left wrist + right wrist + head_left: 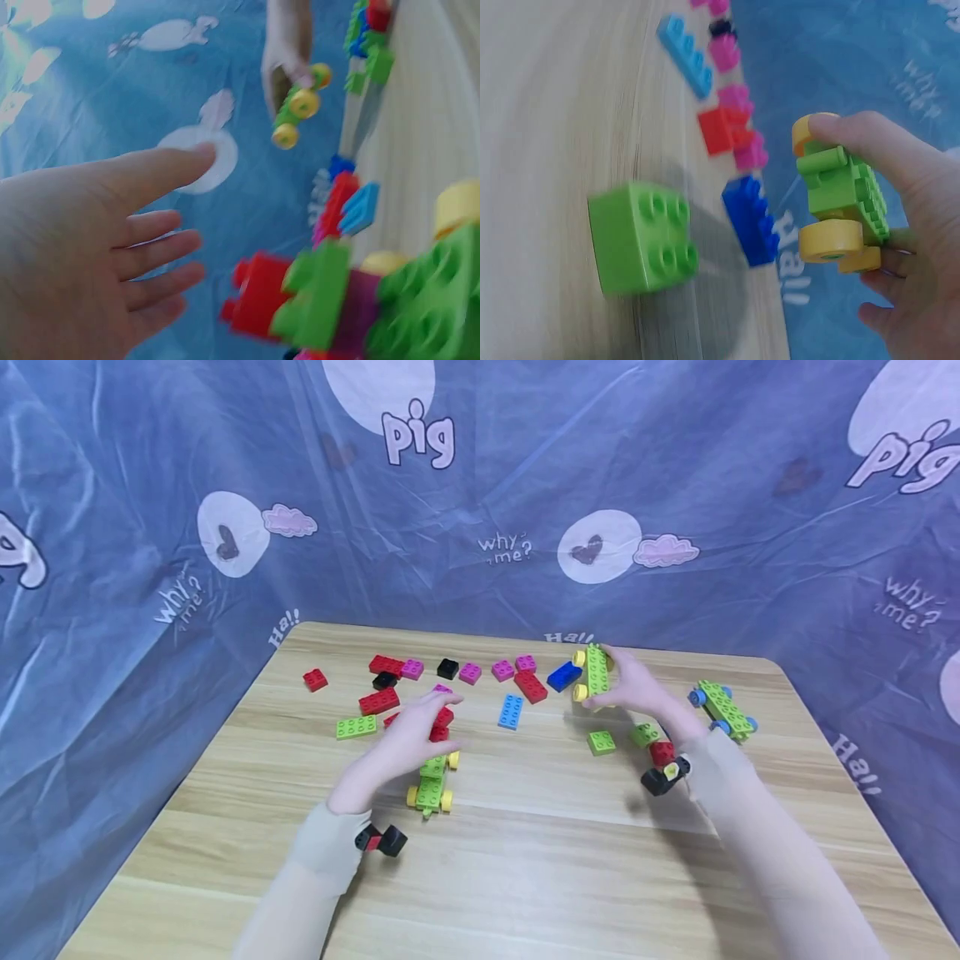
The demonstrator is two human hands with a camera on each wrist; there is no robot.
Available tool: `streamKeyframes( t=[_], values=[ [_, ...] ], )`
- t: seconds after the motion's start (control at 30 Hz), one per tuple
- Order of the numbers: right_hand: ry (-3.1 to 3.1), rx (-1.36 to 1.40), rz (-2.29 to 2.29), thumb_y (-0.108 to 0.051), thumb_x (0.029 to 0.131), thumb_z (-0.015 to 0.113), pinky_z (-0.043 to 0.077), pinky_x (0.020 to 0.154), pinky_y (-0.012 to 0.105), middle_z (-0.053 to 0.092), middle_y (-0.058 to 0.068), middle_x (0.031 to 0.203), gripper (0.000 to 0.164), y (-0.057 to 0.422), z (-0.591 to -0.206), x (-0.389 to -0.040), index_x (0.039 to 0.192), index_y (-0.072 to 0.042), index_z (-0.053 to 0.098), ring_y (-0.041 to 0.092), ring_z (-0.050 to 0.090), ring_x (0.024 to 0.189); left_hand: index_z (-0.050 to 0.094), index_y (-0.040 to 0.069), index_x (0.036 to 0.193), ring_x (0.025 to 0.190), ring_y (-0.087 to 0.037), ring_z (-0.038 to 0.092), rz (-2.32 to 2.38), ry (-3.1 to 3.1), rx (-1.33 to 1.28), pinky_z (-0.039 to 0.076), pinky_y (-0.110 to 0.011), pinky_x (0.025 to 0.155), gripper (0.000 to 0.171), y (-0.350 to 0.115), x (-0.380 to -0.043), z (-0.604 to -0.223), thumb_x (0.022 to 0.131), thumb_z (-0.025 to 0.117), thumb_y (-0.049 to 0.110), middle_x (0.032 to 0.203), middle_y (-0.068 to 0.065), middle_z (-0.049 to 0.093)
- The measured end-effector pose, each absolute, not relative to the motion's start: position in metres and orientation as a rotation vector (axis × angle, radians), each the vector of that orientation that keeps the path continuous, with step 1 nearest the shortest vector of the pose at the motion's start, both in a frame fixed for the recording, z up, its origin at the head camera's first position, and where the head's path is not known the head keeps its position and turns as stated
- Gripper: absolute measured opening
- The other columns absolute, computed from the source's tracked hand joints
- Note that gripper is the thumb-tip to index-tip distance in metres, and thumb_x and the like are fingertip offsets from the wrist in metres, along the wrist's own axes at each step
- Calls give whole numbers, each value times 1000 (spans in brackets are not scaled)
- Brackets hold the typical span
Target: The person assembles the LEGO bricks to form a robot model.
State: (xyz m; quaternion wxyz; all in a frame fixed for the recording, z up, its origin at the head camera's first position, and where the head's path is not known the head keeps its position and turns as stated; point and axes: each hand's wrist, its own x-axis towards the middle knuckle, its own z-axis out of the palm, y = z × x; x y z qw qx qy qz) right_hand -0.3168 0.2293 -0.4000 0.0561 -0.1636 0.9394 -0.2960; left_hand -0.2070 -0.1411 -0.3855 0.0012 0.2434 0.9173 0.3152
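Observation:
My right hand (637, 685) grips a lime-green toy car base (597, 670) with yellow wheels, thumb and fingers around its sides. In the right wrist view this car base (832, 187) is tilted, with the thumb over one yellow wheel. My left hand (401, 739) hovers with fingers extended and holds nothing. Below it on the table is a second green car base (431, 793) with yellow wheels, partly hidden by the hand. Blocks sit by its far end; the left wrist view shows a green block (322, 292) and a red block (259, 296) there.
A green car base with blue wheels (723, 710) stands at the right. Near my right hand are a lime block (602, 743) and a dark blue brick (564, 677). A light blue brick (511, 712) lies mid-table. Several red, pink and black blocks spread along the back, before the curtain (480, 593).

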Motion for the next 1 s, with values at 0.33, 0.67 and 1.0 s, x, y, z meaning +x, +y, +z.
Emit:
streamKeyframes(
  t=[0.33, 0.67, 1.0],
  values=[
    [2857, -467, -916, -32, 67, 87, 30, 107, 64, 28, 31, 150, 113, 210, -397, -285, 151, 2, 19, 49, 32, 134, 48, 6, 139, 132, -29, 45, 1083, 2933, 784, 38, -45, 109, 64, -103, -197, -395, 86, 73, 31, 141, -11, 50],
    [2819, -546, -986, -34, 63, 87, 32, 105, 65, 31, 30, 150, 114, 185, -403, -251, 149, 4, 23, 49, 33, 135, 34, 11, 149, 140, -30, 36, 1123, 2859, 718, 34, -48, 112, 73, -63, -193, -411, 90, 66, 40, 153, -11, 37],
    [2748, -614, -1072, -30, 59, 88, 36, 104, 61, 40, 30, 144, 113, 161, -422, -223, 146, 8, 28, 46, 42, 130, 31, 7, 150, 141, -29, 33, 1200, 2798, 659, 32, -47, 113, 74, -33, -199, -419, 91, 65, 36, 155, -12, 32]
  ],
)
